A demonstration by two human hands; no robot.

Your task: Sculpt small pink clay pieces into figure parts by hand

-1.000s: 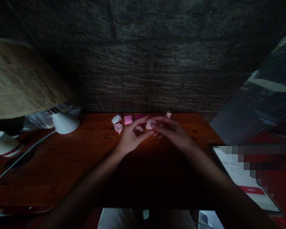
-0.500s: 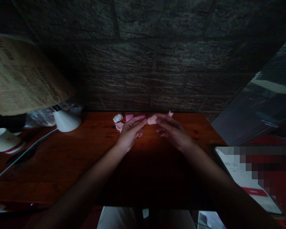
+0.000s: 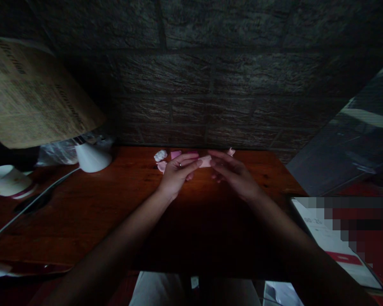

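Between my two hands is a pale pink piece of what looks like modelling clay (image 3: 206,161). My left hand (image 3: 178,173) pinches its left end between thumb and fingers; a ring shows on one finger. At the other end, the fingertips of my right hand (image 3: 234,173) close on the piece, its other fingers loosely curled. Behind and left of my left hand lie a white lump (image 3: 160,155), a pale pink scrap (image 3: 161,166) and a brighter pink block (image 3: 175,154). A dark pink piece (image 3: 193,154) is partly covered by my left fingers. Past my right hand sits another pale pink bit (image 3: 231,151).
A lamp with a printed paper shade (image 3: 41,97) and white base (image 3: 92,158) stands left, its cable (image 3: 35,206) crossing the wooden table (image 3: 115,204). A paper cup (image 3: 9,180) is at far left, a tablet-like screen (image 3: 335,246) at right. A brick-patterned wall (image 3: 185,76) rises behind.
The pale pink piece looks longer and flatter between my fingers than before. My hands stay in nearly the same place; the whole view has shifted slightly.
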